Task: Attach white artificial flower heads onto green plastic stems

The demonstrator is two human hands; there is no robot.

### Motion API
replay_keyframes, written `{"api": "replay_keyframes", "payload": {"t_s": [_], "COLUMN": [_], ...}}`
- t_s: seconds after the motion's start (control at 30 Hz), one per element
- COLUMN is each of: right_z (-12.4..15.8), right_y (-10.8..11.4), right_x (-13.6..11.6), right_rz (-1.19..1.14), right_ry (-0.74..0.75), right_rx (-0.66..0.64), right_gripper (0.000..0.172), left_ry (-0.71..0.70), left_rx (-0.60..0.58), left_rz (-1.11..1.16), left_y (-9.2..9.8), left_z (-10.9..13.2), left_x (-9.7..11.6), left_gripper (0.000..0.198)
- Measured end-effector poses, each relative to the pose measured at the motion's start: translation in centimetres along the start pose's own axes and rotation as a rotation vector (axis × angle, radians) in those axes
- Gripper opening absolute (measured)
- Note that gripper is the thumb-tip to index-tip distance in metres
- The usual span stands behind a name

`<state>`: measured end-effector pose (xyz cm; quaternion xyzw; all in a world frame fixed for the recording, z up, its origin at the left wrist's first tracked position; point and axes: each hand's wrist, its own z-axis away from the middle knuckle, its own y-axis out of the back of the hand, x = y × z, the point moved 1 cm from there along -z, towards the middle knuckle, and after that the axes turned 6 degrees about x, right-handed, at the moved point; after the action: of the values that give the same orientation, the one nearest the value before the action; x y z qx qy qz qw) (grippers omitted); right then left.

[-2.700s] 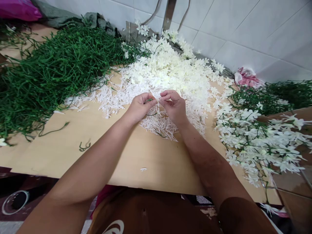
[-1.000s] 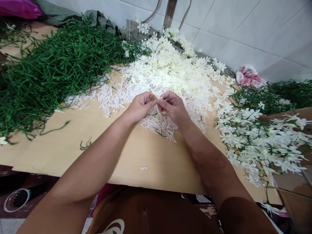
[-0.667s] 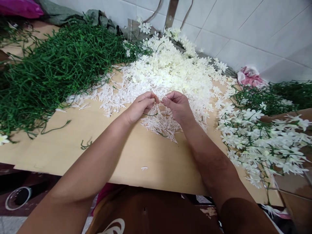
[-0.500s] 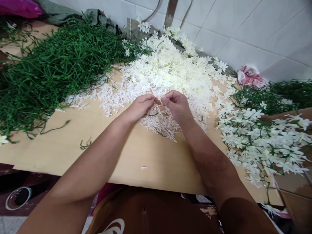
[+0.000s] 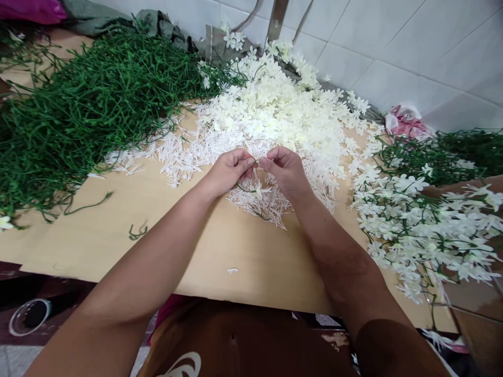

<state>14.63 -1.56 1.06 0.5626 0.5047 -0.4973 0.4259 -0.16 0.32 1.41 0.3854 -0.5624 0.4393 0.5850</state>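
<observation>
My left hand (image 5: 231, 170) pinches a thin green stem (image 5: 256, 162) above the heap of small white sticks (image 5: 259, 201). Close beside it, my right hand (image 5: 285, 170) has thumb and forefinger pressed together at the stem's end; anything smaller between them is too small to make out. A white flower (image 5: 258, 191) shows just below my fingers. Behind my hands lies a big pile of loose cream-white blossoms (image 5: 275, 110). Green stems (image 5: 110, 89) are heaped on the left.
Flowers on green stems (image 5: 424, 220) lie at the right, with more green stems (image 5: 471, 152) behind them. A pink and white cloth (image 5: 406, 123) sits by the tiled wall (image 5: 393, 42). Small green scraps (image 5: 137, 231) lie on the brown board (image 5: 98, 251).
My left fingers have closed further round the stem, near my right fingertips. A white flower now shows below my hands, where only a bit of green stem showed before.
</observation>
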Motion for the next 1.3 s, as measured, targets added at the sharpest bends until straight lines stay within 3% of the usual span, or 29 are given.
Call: {"api": "replay_keyframes", "payload": {"t_s": [0.23,0.4,0.47,0.67,0.93,1.3], "right_z": [0.1,0.5,0.6,0.3,0.2,0.5], "right_y": [0.2,0.0,0.0,0.6,0.7,-0.2], "right_x": [0.0,-0.5,-0.6,0.2,1.5,2.4], "right_rz": [0.101,0.276,0.301,0.139,-0.096,-0.108], "right_ry": [0.067,0.262,0.274,0.012,-0.249,-0.222], "right_rx": [0.017,0.048,0.016,-0.161,-0.255,-0.157], "right_gripper": [0.04,0.037,0.035,0.035,0.044,0.045], "left_ry": [0.012,0.0,0.01,0.033,0.064,0.016], "left_rx": [0.002,0.008,0.008,-0.076,-0.159,-0.112], "left_rz": [-0.001,-0.021,-0.026,-0.016,0.034,0.012], "left_y": [0.0,0.1,0.0,0.2,0.2,0.2], "left_z": [0.0,0.0,0.0,-0.1,0.2,0.1], "left_x": [-0.3,-0.6,-0.7,-0.7,-0.1,-0.4], "left_gripper": [0.022,0.024,0.025,0.024,0.025,0.029]}}
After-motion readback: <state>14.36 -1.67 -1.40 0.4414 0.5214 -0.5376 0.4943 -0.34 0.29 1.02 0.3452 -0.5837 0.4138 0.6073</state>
